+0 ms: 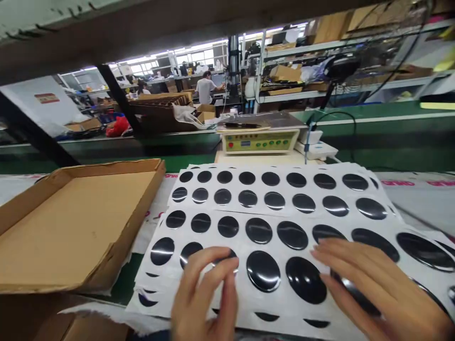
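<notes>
Stacked white sheets carry rows of glossy black round stickers and lie in front of me. My left hand is over the near row, its fingers curved and apart, covering part of one black sticker. Nothing shows between those fingers. My right hand, slightly smeared by motion, is over the right part of the same sheet with its fingers stretched out. Beneath it a black sticker is partly hidden. Whether either hand touches the sheet, I cannot tell.
A shallow cardboard box stands on the left. Behind the sheets is a control unit with buttons and a small display, a pen on top. White power adapters sit beside it. A co-worker is far back.
</notes>
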{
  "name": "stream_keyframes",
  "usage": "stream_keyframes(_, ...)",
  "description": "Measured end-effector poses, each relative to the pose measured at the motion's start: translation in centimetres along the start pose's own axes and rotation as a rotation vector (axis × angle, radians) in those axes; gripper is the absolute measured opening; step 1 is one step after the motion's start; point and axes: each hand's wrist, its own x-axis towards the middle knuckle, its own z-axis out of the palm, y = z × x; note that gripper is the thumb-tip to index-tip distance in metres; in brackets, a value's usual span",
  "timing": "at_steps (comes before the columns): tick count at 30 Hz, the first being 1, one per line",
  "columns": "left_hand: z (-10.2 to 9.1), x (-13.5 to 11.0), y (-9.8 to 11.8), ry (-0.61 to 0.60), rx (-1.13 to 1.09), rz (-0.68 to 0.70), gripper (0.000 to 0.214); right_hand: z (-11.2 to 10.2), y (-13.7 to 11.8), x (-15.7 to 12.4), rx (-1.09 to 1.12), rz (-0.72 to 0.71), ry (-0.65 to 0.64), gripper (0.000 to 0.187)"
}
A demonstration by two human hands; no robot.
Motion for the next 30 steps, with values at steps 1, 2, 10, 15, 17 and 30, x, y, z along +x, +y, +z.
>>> stream_keyframes(1, 1.2, 1.3, 1.3, 0.022, -0.107, 0.045, 0.034, -0.1, 0.5, -0.3, -0.027, 0.021, 0.012, 0.027)
stream_keyframes(2, 2.5, 2.4, 2.3, -0.016, -0.129, 0.076, 0.033, 0.0, 0.8, -0.5, -0.049, 0.032, 0.016, 0.025)
stream_keyframes(10, 7.0, 3.9, 2.1, -0.304, 0.125, 0.252, 0.019, 3.3, -1.9, -0.6, -0.011, 0.162, -0.216, 0.045)
stream_keyframes(15, 5.6, 7.4, 2.3, -0.690, 0.004, 0.146, 0.009, 3.8, -2.2, -0.7, -0.046, 0.122, -0.213, 0.047)
stream_keyframes(17, 5.3, 8.6, 2.2, -0.789, 0.022, 0.173, 0.010, 3.6, -2.3, -0.7, -0.073, 0.092, -0.190, 0.047)
stream_keyframes(30, 3.9, 5.7, 0.2, -0.633, -0.054, 0.517, 0.016, 3.1, -2.4, 0.3, -0.255, -0.037, -0.129, 0.049)
